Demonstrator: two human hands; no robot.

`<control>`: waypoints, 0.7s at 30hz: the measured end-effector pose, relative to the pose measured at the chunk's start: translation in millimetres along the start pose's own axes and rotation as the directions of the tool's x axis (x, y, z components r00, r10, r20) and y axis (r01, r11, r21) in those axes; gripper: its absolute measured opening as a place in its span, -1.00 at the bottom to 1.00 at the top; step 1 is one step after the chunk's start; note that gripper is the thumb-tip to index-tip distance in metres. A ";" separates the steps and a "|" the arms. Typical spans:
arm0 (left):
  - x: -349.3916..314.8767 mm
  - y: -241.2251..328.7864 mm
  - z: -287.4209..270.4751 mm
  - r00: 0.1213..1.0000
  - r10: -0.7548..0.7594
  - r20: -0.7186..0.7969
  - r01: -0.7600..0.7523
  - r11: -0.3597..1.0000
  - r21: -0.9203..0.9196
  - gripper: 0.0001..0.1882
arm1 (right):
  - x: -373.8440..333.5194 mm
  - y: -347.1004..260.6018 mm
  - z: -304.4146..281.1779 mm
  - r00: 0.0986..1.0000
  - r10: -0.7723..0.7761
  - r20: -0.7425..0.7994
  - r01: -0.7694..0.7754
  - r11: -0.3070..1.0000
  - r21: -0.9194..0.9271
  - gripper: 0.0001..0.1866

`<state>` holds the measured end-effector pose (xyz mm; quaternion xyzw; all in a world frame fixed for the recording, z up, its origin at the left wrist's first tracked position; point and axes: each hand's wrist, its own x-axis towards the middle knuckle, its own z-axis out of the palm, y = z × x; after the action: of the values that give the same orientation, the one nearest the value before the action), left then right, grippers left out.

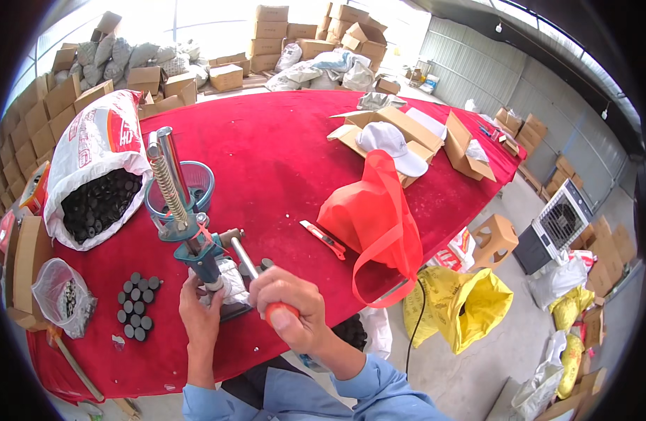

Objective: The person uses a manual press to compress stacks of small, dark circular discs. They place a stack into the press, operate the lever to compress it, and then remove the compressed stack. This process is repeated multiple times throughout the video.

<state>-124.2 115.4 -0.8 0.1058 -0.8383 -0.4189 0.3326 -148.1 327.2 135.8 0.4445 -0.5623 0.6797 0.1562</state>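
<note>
A green hand press with a coiled spring stands on the red-covered table in front of me. My right hand is wrapped around the red grip of its metal lever. At the foot of the press, my left hand has thumb and fingers curled in close under the ram. What they hold there, if anything, is hidden. White wrapping covers part of the press's lower body. Left of my left hand lies a group of small round black caps.
A white sack spills open with black pieces at left, near a blue basket and a clear plastic tub. A red-handled cutter knife, a red bag and a cap on a carton lie to the right.
</note>
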 end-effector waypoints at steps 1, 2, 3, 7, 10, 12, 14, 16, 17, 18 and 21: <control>-1.6 6.3 -8.4 1.000 -0.006 0.010 0.006 1.000 0.002 -0.48 | -11.4 3.2 -2.3 1.000 -0.031 -0.001 0.031 0.999 -0.007 -0.63; -3.7 10.5 -16.7 1.000 -0.013 0.018 0.013 1.000 0.004 -0.52 | -27.7 10.8 -3.9 0.999 -0.053 0.001 0.053 0.999 0.011 -0.57; -6.1 3.7 -28.6 0.994 0.105 -0.033 -0.100 0.986 0.132 -0.57 | -44.5 14.9 -1.1 0.998 -0.045 -0.040 0.046 0.999 0.024 -0.55; -14.5 -45.3 -102.8 0.967 0.179 -0.179 -0.060 0.848 0.527 -0.61 | -68.2 24.7 7.1 0.994 -0.016 -0.108 0.024 0.997 0.074 -0.48; -21.1 -104.8 -140.1 0.988 0.015 -0.151 0.087 0.761 0.643 -0.42 | -62.9 26.9 5.4 0.996 -0.037 -0.081 0.043 0.996 0.077 -0.49; -22.0 -124.7 -147.4 0.992 -0.073 -0.099 0.120 0.742 0.659 -0.33 | -62.7 25.4 3.6 0.997 -0.016 -0.076 0.022 0.996 0.081 -0.50; -18.4 -137.7 -140.9 0.999 -0.036 -0.030 0.047 0.754 0.655 -0.29 | -62.9 25.0 -0.3 0.998 -0.017 -0.054 0.021 0.997 0.076 -0.63; -13.5 -134.1 -133.5 0.999 -0.033 0.013 0.016 0.739 0.673 -0.26 | -63.0 23.5 -1.1 0.998 -0.011 -0.055 0.014 0.997 0.071 -0.63; -7.3 -131.5 -129.3 0.999 -0.048 0.018 0.022 0.720 0.694 -0.26 | -60.3 21.3 -0.5 0.998 -0.006 -0.064 0.011 0.998 0.069 -0.57; -2.0 -126.8 -127.4 0.997 -0.070 0.020 0.035 0.698 0.715 -0.26 | -58.3 19.2 1.2 0.998 0.003 -0.069 0.002 0.997 0.072 -0.51; 11.2 -133.6 -136.2 0.999 0.006 0.053 -0.041 0.708 0.705 -0.31 | -55.3 25.0 2.4 0.999 -0.041 -0.023 0.041 0.999 0.018 -0.69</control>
<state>-58.2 -59.5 -40.5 0.2042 -0.9435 -0.0653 0.2525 -134.1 333.0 77.0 0.4496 -0.5451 0.6864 0.1724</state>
